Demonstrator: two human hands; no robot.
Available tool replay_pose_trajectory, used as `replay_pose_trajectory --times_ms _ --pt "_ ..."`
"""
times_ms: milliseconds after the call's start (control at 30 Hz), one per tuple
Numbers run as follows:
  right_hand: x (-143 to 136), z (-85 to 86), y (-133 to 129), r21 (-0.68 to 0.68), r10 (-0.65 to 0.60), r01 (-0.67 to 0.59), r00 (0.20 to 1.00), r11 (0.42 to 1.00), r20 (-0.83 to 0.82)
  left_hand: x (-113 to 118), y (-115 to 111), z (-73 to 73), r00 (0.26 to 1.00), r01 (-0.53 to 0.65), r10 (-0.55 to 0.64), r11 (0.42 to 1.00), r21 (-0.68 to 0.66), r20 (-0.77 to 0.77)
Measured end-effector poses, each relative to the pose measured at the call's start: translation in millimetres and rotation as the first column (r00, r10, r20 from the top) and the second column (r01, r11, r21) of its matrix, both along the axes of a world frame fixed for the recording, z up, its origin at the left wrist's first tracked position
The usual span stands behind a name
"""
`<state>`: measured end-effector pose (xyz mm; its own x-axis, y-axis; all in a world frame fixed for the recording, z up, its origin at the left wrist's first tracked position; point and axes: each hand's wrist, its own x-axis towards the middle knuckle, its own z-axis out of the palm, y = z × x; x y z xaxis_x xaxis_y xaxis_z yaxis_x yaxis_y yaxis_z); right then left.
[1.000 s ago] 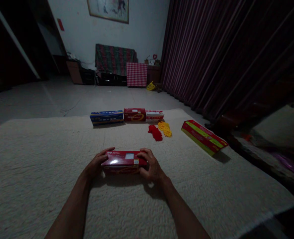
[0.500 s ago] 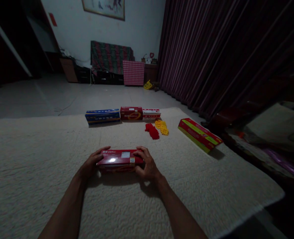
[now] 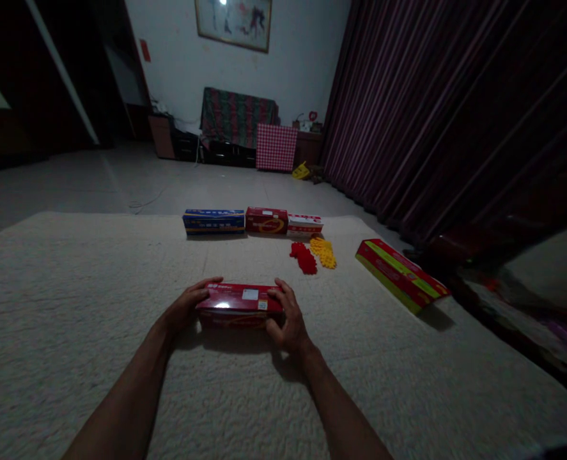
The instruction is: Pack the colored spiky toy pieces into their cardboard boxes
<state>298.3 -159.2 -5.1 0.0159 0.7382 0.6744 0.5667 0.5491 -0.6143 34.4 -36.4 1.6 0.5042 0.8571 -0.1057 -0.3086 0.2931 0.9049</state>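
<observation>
A long dark-red cardboard box [image 3: 235,299] with a white label lies crosswise on the pale quilted cover, close to me. My left hand [image 3: 190,305] grips its left end, fingers over the top edge. Around the right end, my right hand [image 3: 287,319] has its fingers on top and its thumb on the near face. The box's underside is hidden. Farther off stand a blue box [image 3: 215,223], another red box [image 3: 266,222] and a white-and-red box [image 3: 305,225] in a row. Before them lie a red piece [image 3: 304,258] and a yellow piece [image 3: 323,252], both with bumpy edges.
A red-and-green box [image 3: 401,273] lies at an angle on the right of the quilted cover [image 3: 105,287]. Beyond the cover is a tiled floor, with a low cabinet and a checked cloth [image 3: 276,147] by the wall. A dark curtain [image 3: 398,115] hangs at right.
The view has shifted left, so most things appear farther right. Both hands keep their hold on the red box, which shows no clear movement on the cover.
</observation>
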Motion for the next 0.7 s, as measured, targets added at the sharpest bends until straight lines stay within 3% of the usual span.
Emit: replay_pose_trajectory --times_ms 233,367,500,700 --pt "3 4.2 0 0.013 0.003 -0.003 1.0 1.0 -0.016 1 3 -3.3 1.0 -0.01 0.01 1.0 0.017 0.008" --pt "8 5.1 1 0.025 -0.032 0.032 0.999 0.999 -0.014 12 0 2.4 0.994 -0.105 0.105 0.994 0.015 0.006" --pt "11 1.6 1 0.036 -0.06 0.061 0.998 0.998 -0.011 21 -4 9.7 0.979 -0.199 0.2 0.979 0.039 -0.038" --pt "12 -7.1 6 -0.017 -0.08 0.079 0.995 0.997 -0.053 23 -6 12.4 0.978 -0.201 0.202 0.979 0.038 -0.042"
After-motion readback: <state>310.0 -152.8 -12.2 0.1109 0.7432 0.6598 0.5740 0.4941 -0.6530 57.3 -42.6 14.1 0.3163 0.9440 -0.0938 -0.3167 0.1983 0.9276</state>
